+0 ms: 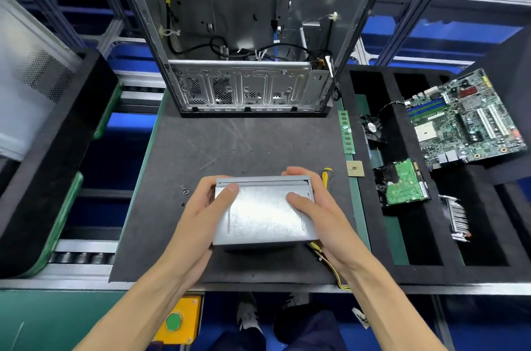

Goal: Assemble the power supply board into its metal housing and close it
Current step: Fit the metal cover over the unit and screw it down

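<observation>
While both hands grip its sides, left hand [201,211] and right hand [319,212], the metal housing [263,214] sits between them.

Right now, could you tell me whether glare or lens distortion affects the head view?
Head view: soft glare whitens the metal housing lid between the left hand and right hand; wide-angle distortion bends the computer case uprights and bench edges; the centre is sharp, the corners softer.

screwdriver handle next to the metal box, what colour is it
Yellow. The screwdriver handle shows best in the head view, just right of the metal box.
</observation>
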{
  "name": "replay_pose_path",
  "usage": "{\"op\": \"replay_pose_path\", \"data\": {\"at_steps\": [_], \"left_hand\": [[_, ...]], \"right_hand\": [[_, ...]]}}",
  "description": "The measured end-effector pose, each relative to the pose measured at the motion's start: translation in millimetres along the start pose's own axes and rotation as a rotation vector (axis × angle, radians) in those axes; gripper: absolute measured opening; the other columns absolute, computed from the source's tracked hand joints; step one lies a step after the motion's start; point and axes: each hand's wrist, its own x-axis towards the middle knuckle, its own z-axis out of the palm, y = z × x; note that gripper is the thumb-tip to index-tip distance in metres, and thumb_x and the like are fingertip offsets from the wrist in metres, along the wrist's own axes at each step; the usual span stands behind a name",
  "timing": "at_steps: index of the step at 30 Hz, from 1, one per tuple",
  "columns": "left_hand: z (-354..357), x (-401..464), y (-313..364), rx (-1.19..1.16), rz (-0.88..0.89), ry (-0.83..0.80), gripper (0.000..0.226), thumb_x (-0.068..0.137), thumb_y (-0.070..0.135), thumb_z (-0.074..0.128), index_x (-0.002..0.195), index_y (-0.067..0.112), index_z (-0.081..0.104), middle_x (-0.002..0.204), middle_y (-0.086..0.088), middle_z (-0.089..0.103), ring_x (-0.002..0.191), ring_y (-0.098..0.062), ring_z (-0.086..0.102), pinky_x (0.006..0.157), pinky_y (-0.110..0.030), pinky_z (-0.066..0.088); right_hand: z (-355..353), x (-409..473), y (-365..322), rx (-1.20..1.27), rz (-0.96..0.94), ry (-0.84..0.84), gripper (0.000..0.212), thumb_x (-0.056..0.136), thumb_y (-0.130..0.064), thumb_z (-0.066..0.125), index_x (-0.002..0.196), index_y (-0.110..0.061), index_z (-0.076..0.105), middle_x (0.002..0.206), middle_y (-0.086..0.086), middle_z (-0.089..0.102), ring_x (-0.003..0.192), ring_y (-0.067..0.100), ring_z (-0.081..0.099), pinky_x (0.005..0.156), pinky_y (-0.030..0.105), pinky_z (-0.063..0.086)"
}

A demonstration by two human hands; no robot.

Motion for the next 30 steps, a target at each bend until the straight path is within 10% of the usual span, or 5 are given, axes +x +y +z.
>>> {"op": "replay_pose_path", "data": {"at_steps": [18, 30], "left_hand": [[-7, 0, -2, -0.167, -0.116, -0.094, 0.051, 0.084, 0.037, 0.064, 0.135, 0.030, 0.060, 0.129, 0.001, 0.069, 0.120, -0.020, 0.065, 0.088, -0.035, 0.051], [6, 5, -12, -0.155, 0.049, 0.100, 0.029, 0.086, 0.029, 0.072, 0.112, 0.019, 0.072, 0.112, -0.007, 0.074, 0.104, -0.023, 0.072, 0.073, -0.026, 0.058]], "right_hand": [[6, 3, -11, 0.086, 0.086, 0.043, 0.039, 0.083, -0.031, 0.074, 0.121, -0.037, 0.068, 0.120, -0.001, 0.073, 0.103, 0.016, 0.071, 0.076, 0.027, 0.056], [6, 7, -10, 0.104, 0.096, 0.096, 0.021, 0.093, -0.016, 0.074, 0.112, -0.022, 0.068, 0.099, -0.002, 0.073, 0.092, 0.015, 0.070, 0.068, 0.026, 0.055]]}}
